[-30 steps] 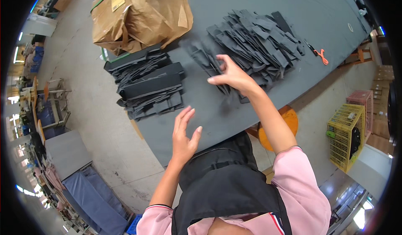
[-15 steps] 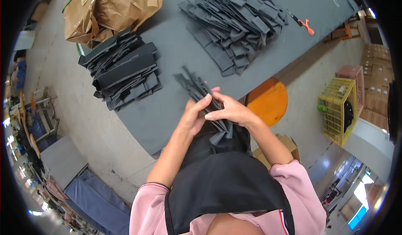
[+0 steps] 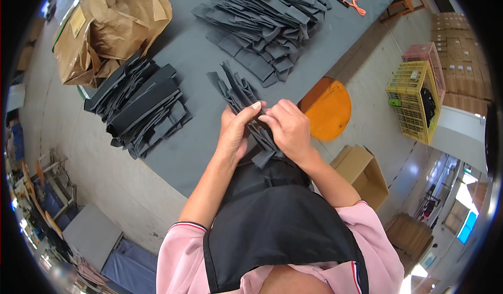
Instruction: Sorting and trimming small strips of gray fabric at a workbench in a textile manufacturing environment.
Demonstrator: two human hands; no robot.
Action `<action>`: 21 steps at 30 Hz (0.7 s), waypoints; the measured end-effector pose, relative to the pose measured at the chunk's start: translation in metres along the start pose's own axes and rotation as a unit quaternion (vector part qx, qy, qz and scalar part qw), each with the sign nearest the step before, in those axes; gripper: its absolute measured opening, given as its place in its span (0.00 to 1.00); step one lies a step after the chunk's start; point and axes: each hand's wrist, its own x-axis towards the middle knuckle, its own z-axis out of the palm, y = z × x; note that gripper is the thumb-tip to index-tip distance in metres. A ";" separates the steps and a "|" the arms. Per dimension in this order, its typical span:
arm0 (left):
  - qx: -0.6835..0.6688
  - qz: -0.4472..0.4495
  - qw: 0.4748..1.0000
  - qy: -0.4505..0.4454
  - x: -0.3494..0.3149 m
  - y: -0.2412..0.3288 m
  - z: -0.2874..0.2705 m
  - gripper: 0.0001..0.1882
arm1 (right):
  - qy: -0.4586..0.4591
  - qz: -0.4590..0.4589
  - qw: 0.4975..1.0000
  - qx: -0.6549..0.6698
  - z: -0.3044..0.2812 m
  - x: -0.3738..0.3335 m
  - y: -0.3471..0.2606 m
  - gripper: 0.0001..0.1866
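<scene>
A bundle of dark grey fabric strips is held over the table's near edge, slanting from upper left to lower right. My left hand wraps round its left side, thumb lying on top. At its right side my right hand has its fingers curled, with thumb and fingertips pinched at the strips. Beyond my hands lies a large pile of similar grey strips. A second stack of dark strips sits on the left part of the table.
The grey table carries a crumpled brown paper bag at far left and orange-handled scissors at far right. An orange round stool stands right of me, with an open cardboard box nearer. Yellow crate stands farther right.
My right hand has turned from lying along the bundle with its thumb out to a curled pinch. The view has shifted, so the table's things sit further left.
</scene>
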 end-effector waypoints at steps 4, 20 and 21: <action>0.022 0.028 0.999 0.031 0.006 -0.007 0.006 0.14 | 0.048 0.085 0.985 0.141 -0.006 -0.018 0.004 0.06; 0.053 0.026 0.998 -0.008 0.014 0.007 -0.014 0.18 | -0.103 0.282 0.922 0.242 -0.047 -0.054 0.023 0.23; 0.051 0.029 0.998 0.008 0.012 0.007 -0.018 0.19 | -0.106 0.253 0.938 0.210 -0.047 -0.037 -0.001 0.23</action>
